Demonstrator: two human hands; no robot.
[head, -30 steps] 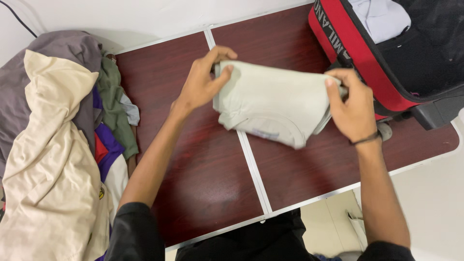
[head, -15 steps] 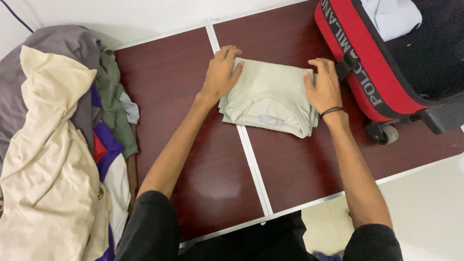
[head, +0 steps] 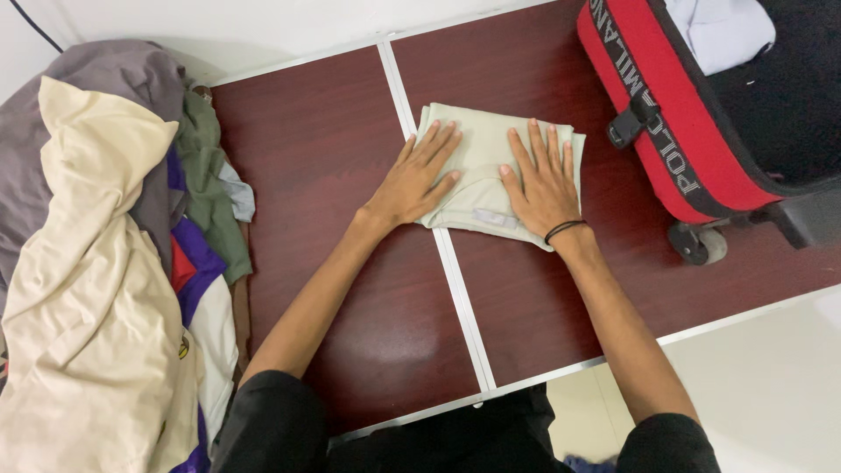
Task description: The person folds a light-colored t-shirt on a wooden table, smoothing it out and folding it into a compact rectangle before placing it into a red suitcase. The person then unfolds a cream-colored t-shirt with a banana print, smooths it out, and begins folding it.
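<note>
- Pressing flat, fingers [head: 442,144] of both hands lie spread and open on the folded pale-green cotton shirt [head: 482,162], gripping nothing.
- Left hand [head: 419,180] covers its left half, right hand [head: 541,180] its right.
- Shirt rests mid-bench [head: 333,263], beside the red suitcase [head: 666,114].
- Smoothing looks underway; lifting next would need fingers under the edges.
- Forearms reach forward, converging slightly.

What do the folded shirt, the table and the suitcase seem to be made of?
Shirt: soft knit cloth, probably cotton, matte pale green; it folds flat with soft creases.
Table: dark red-brown wood-look laminate with a slight gloss, with pale metal-looking edge strips.
Suitcase: red woven fabric shell with black trim, a hard black wheel and a dark cloth lining.
</note>
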